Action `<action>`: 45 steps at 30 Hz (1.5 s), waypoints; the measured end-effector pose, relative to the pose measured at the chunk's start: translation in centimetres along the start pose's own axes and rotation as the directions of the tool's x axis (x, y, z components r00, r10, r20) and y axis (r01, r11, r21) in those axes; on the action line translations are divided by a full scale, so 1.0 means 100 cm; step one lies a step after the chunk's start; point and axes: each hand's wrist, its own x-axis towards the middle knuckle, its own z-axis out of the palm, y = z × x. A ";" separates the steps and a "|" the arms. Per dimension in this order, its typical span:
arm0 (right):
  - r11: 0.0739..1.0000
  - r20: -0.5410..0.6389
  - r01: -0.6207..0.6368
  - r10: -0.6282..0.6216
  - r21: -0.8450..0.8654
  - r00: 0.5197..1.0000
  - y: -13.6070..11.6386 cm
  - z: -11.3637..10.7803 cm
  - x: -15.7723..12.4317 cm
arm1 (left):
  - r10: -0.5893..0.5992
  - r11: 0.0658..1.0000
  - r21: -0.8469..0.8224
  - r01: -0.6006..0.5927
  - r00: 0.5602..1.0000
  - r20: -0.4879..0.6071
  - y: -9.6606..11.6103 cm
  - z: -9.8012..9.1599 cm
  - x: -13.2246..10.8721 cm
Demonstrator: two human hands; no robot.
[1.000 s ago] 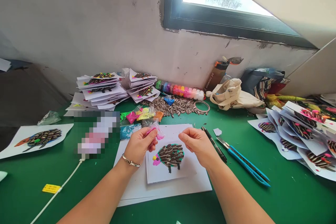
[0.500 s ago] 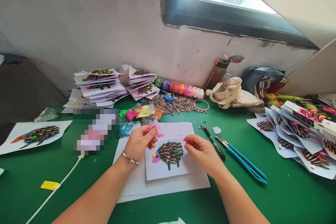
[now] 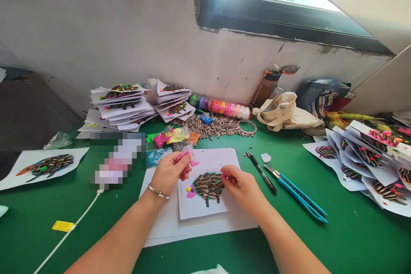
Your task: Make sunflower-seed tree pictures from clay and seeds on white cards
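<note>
My left hand [image 3: 171, 169] is closed on a small plastic bag of pink clay [image 3: 192, 156], held above the paper's upper left. My right hand [image 3: 239, 184] has thumb and fingers pinched together at the right edge of the hedgehog picture [image 3: 208, 186]; what sits in the pinch, if anything, is too small to make out. The hedgehog has a body of striped sunflower seeds edged in teal, a pink face with a yellow dot, and dark legs. Its white card [image 3: 205, 213] lies on larger white sheets [image 3: 160, 233].
Right of the papers lie a black pen [image 3: 261, 172] and a blue craft knife [image 3: 298, 195]. Behind are loose sunflower seeds [image 3: 221, 127], bagged clay [image 3: 178, 135], clay tubs [image 3: 221, 107] and a bottle [image 3: 265, 87]. Finished cards are stacked left [image 3: 125, 111] and right [image 3: 369, 165].
My right hand has moved slightly left, its pinched fingertips now at the hedgehog's right edge. My left hand still holds the bag of pink clay in nearly the same place.
</note>
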 end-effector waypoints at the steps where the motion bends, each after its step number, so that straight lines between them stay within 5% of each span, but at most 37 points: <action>1: 0.999 0.005 0.012 -0.012 -0.032 1.000 0.001 0.001 0.000 | 0.004 1.000 0.001 -0.004 1.000 -0.001 0.000 0.000 0.000; 9: 0.967 0.003 0.159 -0.161 -0.201 0.987 0.004 0.006 0.002 | 0.002 1.000 0.008 -0.002 1.000 0.003 0.000 0.000 0.001; 19: 0.903 0.023 0.197 -0.204 -0.381 0.979 -0.001 0.010 0.002 | 0.013 1.000 0.014 -0.013 1.000 0.009 0.000 0.001 0.000; 39: 0.952 0.036 0.203 -0.201 -0.228 0.979 0.000 0.008 0.001 | -0.001 1.000 0.012 0.001 1.000 0.017 0.001 0.002 0.000; 45: 0.987 -0.068 0.109 -0.117 -0.118 0.991 0.001 0.002 0.001 | -0.028 1.000 -0.004 0.028 0.999 0.028 0.001 0.002 0.000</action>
